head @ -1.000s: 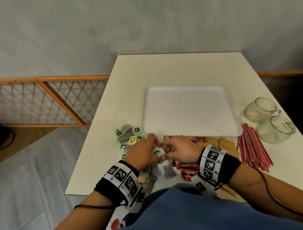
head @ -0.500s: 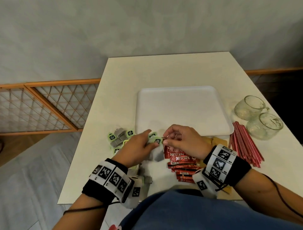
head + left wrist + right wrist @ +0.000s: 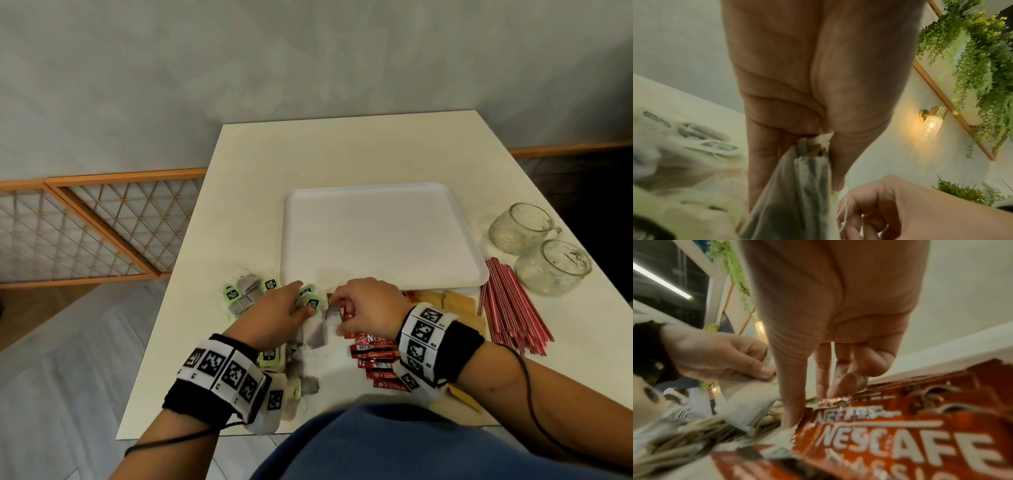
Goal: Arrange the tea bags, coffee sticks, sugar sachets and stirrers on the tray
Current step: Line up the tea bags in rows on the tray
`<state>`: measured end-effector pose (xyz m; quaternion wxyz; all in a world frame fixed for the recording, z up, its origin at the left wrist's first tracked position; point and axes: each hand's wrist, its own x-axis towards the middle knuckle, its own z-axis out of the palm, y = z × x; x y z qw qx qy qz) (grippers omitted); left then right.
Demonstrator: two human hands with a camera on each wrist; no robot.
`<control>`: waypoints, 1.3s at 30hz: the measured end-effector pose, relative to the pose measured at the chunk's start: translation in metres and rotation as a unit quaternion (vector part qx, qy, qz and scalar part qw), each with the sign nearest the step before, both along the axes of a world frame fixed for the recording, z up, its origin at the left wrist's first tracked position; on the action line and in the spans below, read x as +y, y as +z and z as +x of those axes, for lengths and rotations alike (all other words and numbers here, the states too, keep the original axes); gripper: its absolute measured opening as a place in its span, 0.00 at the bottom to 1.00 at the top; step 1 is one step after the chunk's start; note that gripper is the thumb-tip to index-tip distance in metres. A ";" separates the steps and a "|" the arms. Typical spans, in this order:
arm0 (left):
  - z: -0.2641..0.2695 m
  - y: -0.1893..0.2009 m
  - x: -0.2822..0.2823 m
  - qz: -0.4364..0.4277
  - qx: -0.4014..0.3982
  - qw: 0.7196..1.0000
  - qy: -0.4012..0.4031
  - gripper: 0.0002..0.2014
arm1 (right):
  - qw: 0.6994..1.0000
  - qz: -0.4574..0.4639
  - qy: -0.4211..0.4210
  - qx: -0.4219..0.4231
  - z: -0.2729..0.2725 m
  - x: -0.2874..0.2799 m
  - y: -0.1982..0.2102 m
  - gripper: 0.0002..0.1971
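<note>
My left hand (image 3: pixel 274 313) pinched a bunch of tea bags (image 3: pixel 797 186) between thumb and fingers, at lower centre of the head view, just below the tray (image 3: pixel 376 236). My right hand (image 3: pixel 368 308) had its fingers curled beside them over the coffee sticks (image 3: pixel 375 359); I could not tell whether they held a string. The stirrers (image 3: pixel 510 308) lay on the desk (image 3: pixel 342 150) at right.
</note>
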<state>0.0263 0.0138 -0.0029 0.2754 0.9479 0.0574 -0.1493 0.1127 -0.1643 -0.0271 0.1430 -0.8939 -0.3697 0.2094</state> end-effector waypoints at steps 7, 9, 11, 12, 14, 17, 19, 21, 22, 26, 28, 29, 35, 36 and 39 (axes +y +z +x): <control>0.000 0.001 0.006 -0.045 -0.013 0.999 0.018 0.12 | 0.997 -0.019 0.030 -0.070 -0.001 0.006 0.004 0.11; 0.001 0.005 0.011 -0.064 -0.020 0.997 0.027 0.11 | 0.997 -0.011 0.023 -0.066 0.002 -0.002 0.009 0.12; 0.002 0.009 0.016 -0.086 -0.027 0.995 0.047 0.10 | 0.999 -0.003 0.004 -0.054 0.008 -0.014 0.016 0.12; 0.004 0.011 0.018 -0.103 -0.030 0.992 0.061 0.10 | 0.999 0.002 -0.011 -0.050 0.010 -0.021 0.020 0.12; 0.008 0.013 0.021 -0.131 -0.032 0.987 0.090 0.09 | 0.997 0.029 -0.052 -0.049 0.014 -0.036 0.026 0.11; 0.018 0.013 0.018 -0.175 -0.017 0.976 0.125 0.11 | 0.986 0.109 -0.116 -0.051 0.016 -0.050 0.027 0.10; 0.026 0.011 0.007 -0.203 -0.010 0.970 0.132 0.11 | 0.974 0.152 -0.157 -0.062 0.015 -0.051 0.025 0.09; 0.035 0.010 -0.008 -0.224 -0.017 0.965 0.133 0.08 | 0.965 0.163 -0.188 -0.087 0.013 -0.049 0.022 0.08; 0.040 0.011 -0.017 -0.246 -0.020 0.959 0.140 0.08 | 0.963 0.154 -0.198 -0.100 0.013 -0.046 0.021 0.08; 0.060 0.006 -0.044 -0.292 -0.049 0.940 0.170 0.10 | 0.961 0.101 -0.192 -0.173 0.014 -0.040 0.020 0.08; 0.071 -0.002 -0.050 -0.265 -0.075 0.947 0.168 0.15 | 0.952 0.107 -0.175 -0.227 0.017 -0.039 0.020 0.07; 0.076 -0.004 -0.053 -0.251 -0.084 0.950 0.164 0.17 | 0.948 0.110 -0.165 -0.248 0.018 -0.038 0.019 0.07; 0.094 -0.012 -0.065 -0.196 -0.135 0.961 0.143 0.15 | 0.931 0.072 -0.106 -0.341 0.022 -0.039 0.018 0.13; 0.095 -0.012 -0.065 -0.197 -0.139 0.960 0.142 0.13 | 0.931 0.076 -0.100 -0.343 0.021 -0.039 0.018 0.13; 0.096 -0.011 -0.056 -0.204 -0.158 0.957 0.134 0.09 | 0.944 0.139 -0.113 -0.276 0.025 -0.043 0.022 0.10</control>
